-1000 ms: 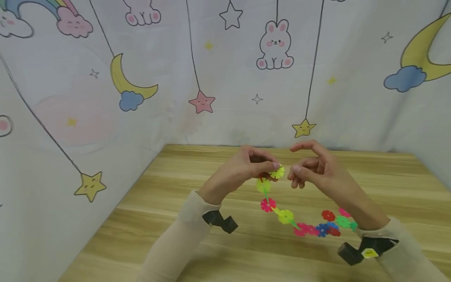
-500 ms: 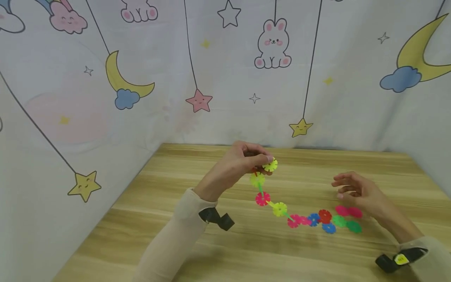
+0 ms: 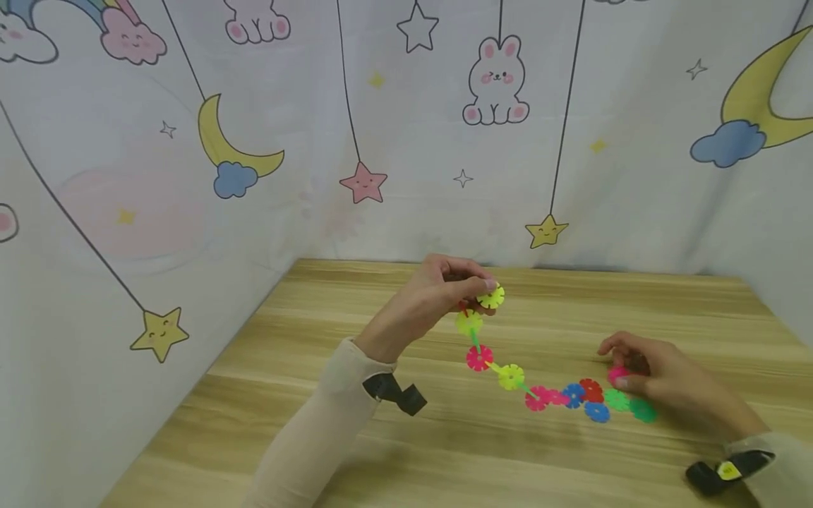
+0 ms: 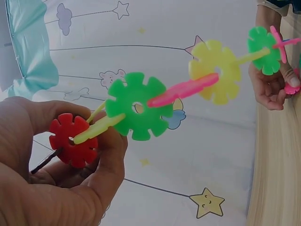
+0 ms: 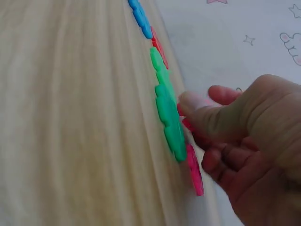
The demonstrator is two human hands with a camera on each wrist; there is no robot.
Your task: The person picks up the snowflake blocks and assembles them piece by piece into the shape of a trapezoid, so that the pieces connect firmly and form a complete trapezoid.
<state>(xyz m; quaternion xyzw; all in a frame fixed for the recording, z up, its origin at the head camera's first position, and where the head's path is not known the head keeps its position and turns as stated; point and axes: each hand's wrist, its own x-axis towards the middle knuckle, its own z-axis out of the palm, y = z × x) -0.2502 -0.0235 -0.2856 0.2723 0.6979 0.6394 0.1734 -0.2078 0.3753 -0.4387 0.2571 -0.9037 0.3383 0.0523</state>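
My left hand (image 3: 432, 300) pinches one end of a chain of notched plastic snowflake discs, by a yellow disc (image 3: 491, 296). A red disc (image 4: 73, 141) sits among those fingers in the left wrist view, joined to a green disc (image 4: 139, 107). From there the chain slopes down through a pink disc (image 3: 479, 358) and a yellow disc (image 3: 511, 377) toward the table. At the right, my right hand (image 3: 667, 374) holds a loose pink disc (image 3: 617, 375) between thumb and fingers, low over the table. Its fingertips are partly hidden behind the thumb in the right wrist view.
Loose discs lie on the wooden table (image 3: 444, 458) by the right hand: a red disc (image 3: 591, 390), a blue disc (image 3: 597, 412), a light green disc (image 3: 617, 400) and a darker green disc (image 3: 643, 410). A printed curtain (image 3: 413, 141) stands behind the table.
My right hand has moved away from the left hand, down and right to the loose discs, and has taken a pink disc. The left hand keeps its hold on the chain.
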